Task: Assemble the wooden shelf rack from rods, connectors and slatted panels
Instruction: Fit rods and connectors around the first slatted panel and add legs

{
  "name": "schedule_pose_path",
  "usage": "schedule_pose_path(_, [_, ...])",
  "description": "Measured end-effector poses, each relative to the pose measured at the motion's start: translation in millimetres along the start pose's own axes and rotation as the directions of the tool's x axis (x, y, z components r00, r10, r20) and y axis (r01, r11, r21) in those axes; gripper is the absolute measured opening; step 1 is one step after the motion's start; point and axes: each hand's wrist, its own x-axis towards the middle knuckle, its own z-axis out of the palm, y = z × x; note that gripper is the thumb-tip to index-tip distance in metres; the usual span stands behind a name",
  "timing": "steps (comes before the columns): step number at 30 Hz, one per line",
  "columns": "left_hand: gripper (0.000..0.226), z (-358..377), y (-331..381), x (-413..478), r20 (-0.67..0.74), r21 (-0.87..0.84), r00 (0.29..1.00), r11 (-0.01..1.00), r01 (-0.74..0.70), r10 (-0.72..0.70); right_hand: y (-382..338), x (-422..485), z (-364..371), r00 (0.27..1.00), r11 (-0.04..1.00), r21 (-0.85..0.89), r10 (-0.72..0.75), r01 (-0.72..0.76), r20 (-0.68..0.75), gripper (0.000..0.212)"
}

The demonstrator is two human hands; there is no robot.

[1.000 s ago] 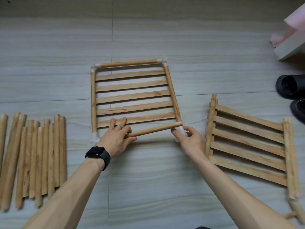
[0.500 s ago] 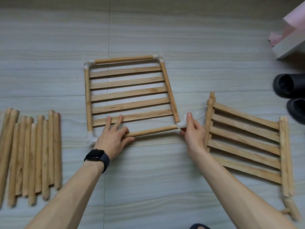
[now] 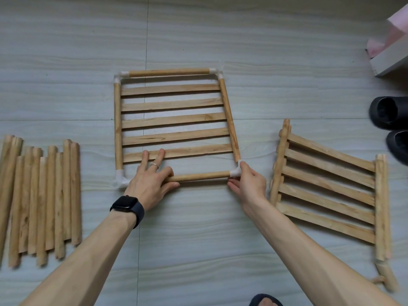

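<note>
A slatted panel (image 3: 174, 121) lies flat on the floor inside a frame of four rods joined by white corner connectors. My left hand (image 3: 152, 181) grips the near rod (image 3: 201, 176) at its left part, two fingers stretched over the nearest slat. My right hand (image 3: 248, 184) pinches the near-right connector (image 3: 235, 172), where that rod meets the right side rod (image 3: 229, 122). The near-left connector (image 3: 120, 178) sits just left of my left hand. A second slatted panel (image 3: 326, 184) lies tilted on the floor to the right.
Several loose rods (image 3: 42, 195) lie side by side at the left. Dark slippers (image 3: 390, 120) and a white and pink box (image 3: 390, 56) sit at the right edge. A short rod piece (image 3: 386, 277) lies near the second panel's corner. A slippered foot (image 3: 265, 302) shows at the bottom.
The near rod's right end has swung down and gone into the near-right connector, so it now lies level across the frame. My right hand has closed around that connector.
</note>
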Motion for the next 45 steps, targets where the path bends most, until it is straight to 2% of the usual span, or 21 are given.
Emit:
schedule_pose_path(3, [0.046, -4, 7, 1, 0.009, -0.023, 0.999, 0.999, 0.039, -0.039, -21, 1, 3, 0.985, 0.987, -0.006, 0.161, -0.161, 0.059, 0.014])
schedule_pose_path(5, [0.058, -9, 15, 5, -0.025, -0.043, 0.996, 0.996, 0.079, -0.08, -32, 3, 3, 0.958, 0.967, -0.015, 0.254, -0.255, 0.136, 0.018])
schedule_pose_path(8, [0.066, -18, 23, 16, -0.09, 0.029, 0.99, 0.993, 0.115, -0.112, -33, 7, 0, 0.946, 0.964, 0.0, 0.259, -0.264, 0.195, 0.024])
schedule_pose_path(13, [0.042, -31, 23, 34, -0.183, 0.112, 0.975, 0.983, 0.146, -0.125, -25, 7, -8, 0.928, 0.953, 0.081, 0.263, -0.293, 0.264, 0.03])
schedule_pose_path(15, [0.041, -32, 26, 40, -0.17, 0.122, 0.979, 0.983, 0.136, -0.114, -25, 8, -10, 0.913, 0.943, 0.084, 0.284, -0.321, 0.293, 0.033])
schedule_pose_path(19, [0.034, -33, 34, 49, -0.177, -0.048, 0.969, 0.985, 0.164, -0.17, -29, 13, -16, 0.884, 0.938, 0.06, 0.3, -0.342, 0.358, 0.038])
schedule_pose_path(23, [0.024, -29, 31, 46, -0.179, -0.175, 0.97, 0.975, 0.133, -0.164, -29, 15, -25, 0.871, 0.958, -0.075, 0.283, -0.277, 0.402, 0.034])
schedule_pose_path(27, [0.024, -24, 19, 35, -0.175, -0.172, 0.972, 0.977, 0.123, -0.154, -19, 9, -27, 0.898, 0.962, -0.258, 0.19, -0.09, 0.397, 0.031])
schedule_pose_path(31, [0.023, -24, 16, 30, -0.187, -0.183, 0.973, 0.978, 0.097, -0.131, -15, 3, -29, 0.913, 0.958, -0.285, 0.084, 0.036, 0.4, 0.03])
schedule_pose_path(33, [0.023, -24, 16, 27, -0.208, -0.199, 0.969, 0.976, 0.089, -0.131, -17, 1, -30, 0.903, 0.967, -0.255, 0.099, 0.012, 0.417, 0.03])
schedule_pose_path(35, [0.023, -23, 17, 25, -0.229, -0.237, 0.964, 0.969, 0.077, -0.132, -18, 0, -30, 0.856, 0.984, -0.117, 0.177, -0.137, 0.486, 0.033])
schedule_pose_path(37, [0.025, -23, 21, 25, -0.234, -0.268, 0.965, 0.962, 0.057, -0.122, -20, 1, -31, 0.77, 0.933, 0.093, 0.228, -0.348, 0.596, 0.037])
schedule_pose_path(39, [0.027, -23, 25, 27, -0.242, -0.276, 0.965, 0.96, 0.035, -0.105, -21, 2, -30, 0.713, 0.854, 0.225, 0.216, -0.47, 0.667, 0.036])
schedule_pose_path(41, [0.028, -23, 27, 28, -0.252, -0.28, 0.963, 0.96, 0.024, -0.098, -21, 3, -28, 0.703, 0.823, 0.273, 0.198, -0.497, 0.683, 0.032])
schedule_pose_path(45, [0.027, -21, 27, 26, -0.246, -0.27, 0.964, 0.962, 0.028, -0.097, -16, 0, -32, 0.694, 0.834, 0.266, 0.18, -0.484, 0.697, 0.024])
